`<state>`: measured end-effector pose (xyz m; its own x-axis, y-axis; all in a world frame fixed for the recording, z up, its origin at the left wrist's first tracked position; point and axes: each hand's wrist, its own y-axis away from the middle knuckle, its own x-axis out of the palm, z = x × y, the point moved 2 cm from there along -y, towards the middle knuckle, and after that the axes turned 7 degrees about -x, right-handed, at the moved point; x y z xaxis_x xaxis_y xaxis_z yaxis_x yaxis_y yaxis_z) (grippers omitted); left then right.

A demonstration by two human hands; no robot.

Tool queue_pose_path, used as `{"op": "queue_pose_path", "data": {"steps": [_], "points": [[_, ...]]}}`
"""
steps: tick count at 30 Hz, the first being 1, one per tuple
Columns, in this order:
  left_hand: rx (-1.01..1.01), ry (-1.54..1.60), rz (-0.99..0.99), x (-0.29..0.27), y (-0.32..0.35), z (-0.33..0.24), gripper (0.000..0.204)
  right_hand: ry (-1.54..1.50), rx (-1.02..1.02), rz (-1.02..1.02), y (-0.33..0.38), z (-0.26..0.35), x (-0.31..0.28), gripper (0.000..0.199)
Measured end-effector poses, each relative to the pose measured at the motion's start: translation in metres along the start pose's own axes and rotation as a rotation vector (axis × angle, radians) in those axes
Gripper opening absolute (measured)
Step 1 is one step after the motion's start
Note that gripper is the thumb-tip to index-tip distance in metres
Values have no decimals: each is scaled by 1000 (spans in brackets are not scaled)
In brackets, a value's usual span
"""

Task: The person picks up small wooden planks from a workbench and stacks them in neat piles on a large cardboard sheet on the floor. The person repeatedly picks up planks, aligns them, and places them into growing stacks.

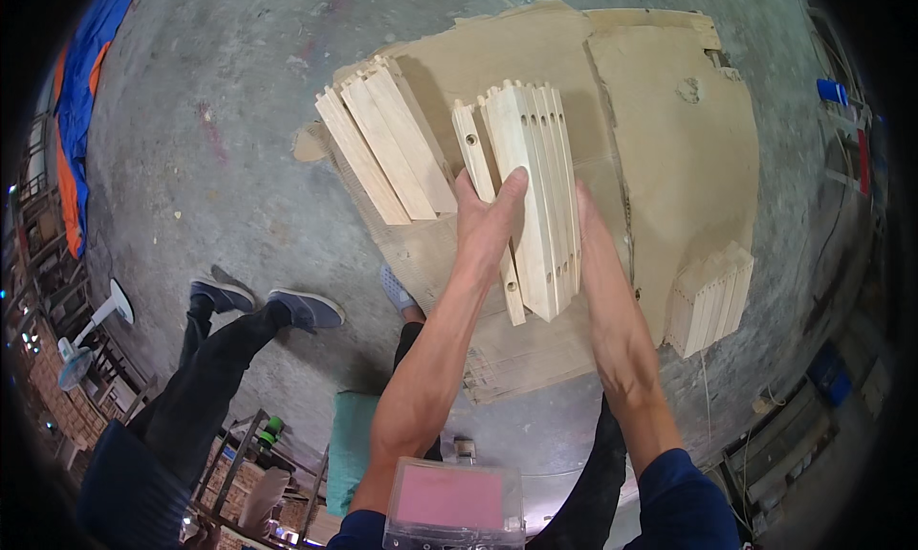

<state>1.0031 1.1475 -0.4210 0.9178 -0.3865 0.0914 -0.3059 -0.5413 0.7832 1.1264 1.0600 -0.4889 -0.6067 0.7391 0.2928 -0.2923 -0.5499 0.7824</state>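
Observation:
Pale wooden slats with drilled holes and short round pegs at their far ends form a bundle (pixel 535 196) between my hands. My left hand (pixel 490 210) grips the bundle's left side, thumb on top, with a separate slat (pixel 475 148) leaning along the same hand. Against the right side presses my right hand (pixel 591 220), its fingers mostly hidden behind the wood. Left of the bundle, a stack of similar wooden pieces (pixel 387 143) lies on a cardboard sheet (pixel 535 43). A smaller stack of wooden pieces (pixel 710 299) sits at the cardboard's right edge.
Another person in dark trousers (pixel 225 373) stands on the concrete floor (pixel 220 120) at the left. A teal cushion (pixel 351 445) is near my left forearm. Farther left are a white fan (pixel 96 330) and a blue and orange tarp (pixel 81 110).

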Motion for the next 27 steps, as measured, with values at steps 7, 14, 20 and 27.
{"op": "queue_pose_path", "data": {"steps": [7, 14, 20, 27], "points": [[35, 99, 42, 29, -10, 34, 65, -330, -14, 186, -17, -8, -45, 101], [-6, 16, -88, 27, -3, 64, 63, -286, 1, 221, 4, -25, -50, 94], [-58, -69, -10, 44, 18, 96, 57, -267, 141, 189, 12, -65, -101, 84], [23, -456, -232, 30, -8, 145, 61, -143, 135, -49, -14, -131, -88, 84]]}}
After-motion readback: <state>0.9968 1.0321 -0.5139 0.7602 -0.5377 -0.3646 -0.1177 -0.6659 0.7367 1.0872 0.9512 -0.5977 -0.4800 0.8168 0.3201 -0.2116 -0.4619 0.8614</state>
